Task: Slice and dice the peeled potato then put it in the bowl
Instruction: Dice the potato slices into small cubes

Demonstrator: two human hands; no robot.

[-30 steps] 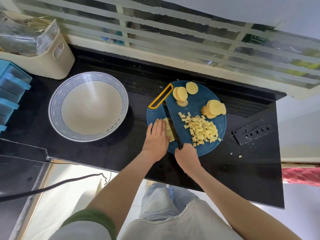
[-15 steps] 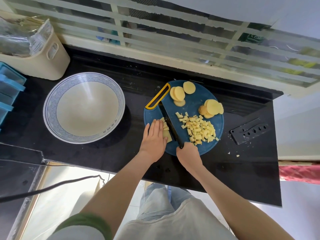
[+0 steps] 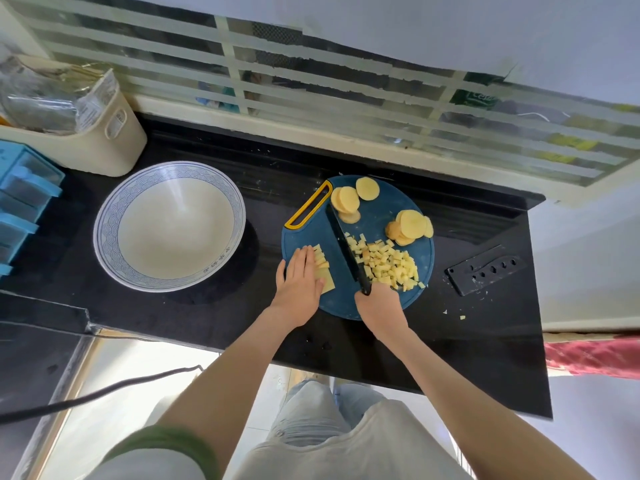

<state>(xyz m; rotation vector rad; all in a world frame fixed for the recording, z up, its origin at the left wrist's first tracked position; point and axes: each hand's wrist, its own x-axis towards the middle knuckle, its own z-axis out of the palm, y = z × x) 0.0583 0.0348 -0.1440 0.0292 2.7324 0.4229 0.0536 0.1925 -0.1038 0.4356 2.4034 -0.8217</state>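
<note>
left hand (image 3: 299,285): flat, palm down, fingers straight and close together, pressing on the partly cut potato at the left edge of the board.
right hand (image 3: 379,308): fingers curled round the black handle of the knife, at the near edge of the board.
knife (image 3: 343,244): dark blade runs on a slant from the right hand toward the far left of the board, between the partly cut potato and the diced pile; whether the edge touches the board, cannot tell.
partly cut potato (image 3: 322,263): pale strips and a flat piece, showing just past the left fingers and thumb.
diced pile (image 3: 389,266): small yellow cubes heaped on the right half of the board, just beside the blade.
round slices (image 3: 346,200): one overlapping group at the far side of the board, another at its right side, both uncut.
cutting board (image 3: 377,209): round, dark blue, with a yellow loop handle at its far left, lying on the worktop.
bowl (image 3: 173,226): wide, white with a blue patterned rim, left of the board and apart from it; no potato in it.
worktop (image 3: 207,306): black, with a few potato crumbs right of the board.
knife sheath (image 3: 485,270): black, with holes, lying right of the board.
</note>
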